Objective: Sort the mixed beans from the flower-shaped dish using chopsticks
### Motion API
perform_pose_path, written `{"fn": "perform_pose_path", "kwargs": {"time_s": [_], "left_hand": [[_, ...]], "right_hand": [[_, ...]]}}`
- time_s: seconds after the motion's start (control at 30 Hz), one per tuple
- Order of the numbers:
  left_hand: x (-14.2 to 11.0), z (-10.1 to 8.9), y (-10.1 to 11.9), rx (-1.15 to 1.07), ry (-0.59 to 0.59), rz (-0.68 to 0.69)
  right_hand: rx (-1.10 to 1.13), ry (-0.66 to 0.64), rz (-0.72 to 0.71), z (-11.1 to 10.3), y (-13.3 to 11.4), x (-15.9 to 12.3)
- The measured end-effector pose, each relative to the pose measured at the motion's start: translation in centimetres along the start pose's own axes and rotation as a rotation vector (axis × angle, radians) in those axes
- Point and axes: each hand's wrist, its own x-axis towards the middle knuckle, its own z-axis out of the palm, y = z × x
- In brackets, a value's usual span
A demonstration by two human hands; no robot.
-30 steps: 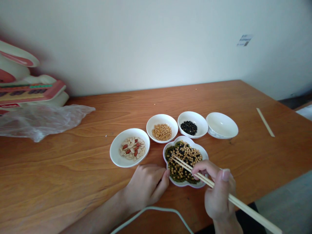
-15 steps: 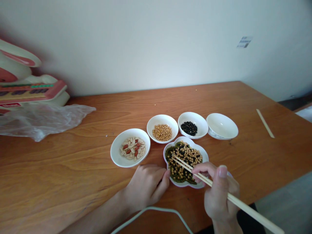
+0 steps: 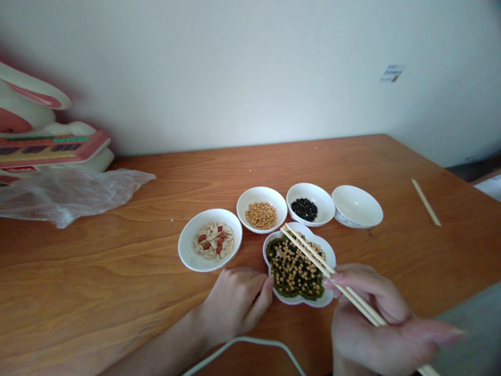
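Note:
My right hand [image 3: 370, 321] is closed around a pair of wooden chopsticks [image 3: 310, 254]. Their tips hover near the far rim of a white flower-shaped dish [image 3: 331, 256], close together; whether they pinch anything is too small to tell. Mixed green, black and yellow beans [image 3: 294, 271] fill that dish. At its left edge, my left hand [image 3: 239, 298] is curled with the fingertips at the rim. Behind the dish, one white bowl [image 3: 243, 201] holds yellow soybeans [image 3: 261, 215] and another [image 3: 327, 203] holds black beans [image 3: 304, 209].
Peanuts [image 3: 214, 240] lie in a white bowl [image 3: 188, 250] at the left; a bare white bowl [image 3: 358, 204] stands right. A loose wooden stick [image 3: 426, 202] lies farther right. Plastic film [image 3: 86, 193] and a toy keyboard [image 3: 58, 146] are left. A pale cable [image 3: 254, 340] runs in front.
The chopstick tips have lifted from the beans and moved toward the far rim. My right hand has shifted right and turned, its thumb now pointing outward. My left hand stays at the dish.

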Motion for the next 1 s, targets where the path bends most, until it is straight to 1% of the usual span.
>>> {"fn": "perform_pose_path", "kwargs": {"time_s": [0.03, 0.1, 0.17, 0.2, 0.3, 0.37, 0.43, 0.47, 0.5, 0.57, 0.67, 0.8, 1.0], "left_hand": [[0.0, 0.0, 0.0, 0.003, -0.001, 0.005], [0.0, 0.0, 0.0, 0.01, 0.001, 0.013], [0.1, -0.1, 0.1, 0.014, 0.009, 0.012], [0.1, -0.1, 0.2, 0.012, 0.013, 0.01], [0.1, -0.2, 0.2, 0.0, 0.027, 0.006], [0.1, -0.2, 0.2, -0.005, 0.033, 0.006], [0.1, -0.2, 0.2, -0.005, 0.032, 0.002], [0.0, -0.2, 0.1, -0.005, 0.031, -0.001], [0.0, -0.2, 0.1, -0.003, 0.029, -0.003], [0.0, -0.1, 0.1, 0.001, 0.028, -0.005], [0.2, -0.2, 0.1, -0.001, 0.021, 0.001], [0.2, -0.3, 0.1, 0.007, 0.021, 0.003], [0.0, -0.3, 0.2, 0.008, 0.026, 0.001]], "right_hand": [[0.046, 0.012, 0.01, 0.6, 0.0, 0.3], [0.083, -0.021, 0.072, 1.7, 0.4, 0.8], [0.064, -0.083, 0.095, 2.2, 0.8, 1.1], [0.062, -0.087, 0.103, 2.1, 1.0, 1.2], [0.061, -0.064, 0.114, 1.1, 1.3, 0.9], [0.042, -0.049, 0.102, 0.0, 1.7, 0.8], [0.01, -0.063, 0.086, -1.2, 2.6, 0.9], [0.004, -0.088, 0.079, -1.7, 3.2, 0.9], [-0.002, -0.152, 0.055, -2.1, 3.8, 1.0], [-0.027, -0.24, 0.076, -2.7, 5.0, 1.1], [-0.05, -0.314, 0.104, -2.8, 6.0, 1.0], [-0.076, -0.401, 0.123, -2.6, 6.0, 0.6], [-0.087, -0.405, 0.119, -2.3, 5.7, 0.6]]}}
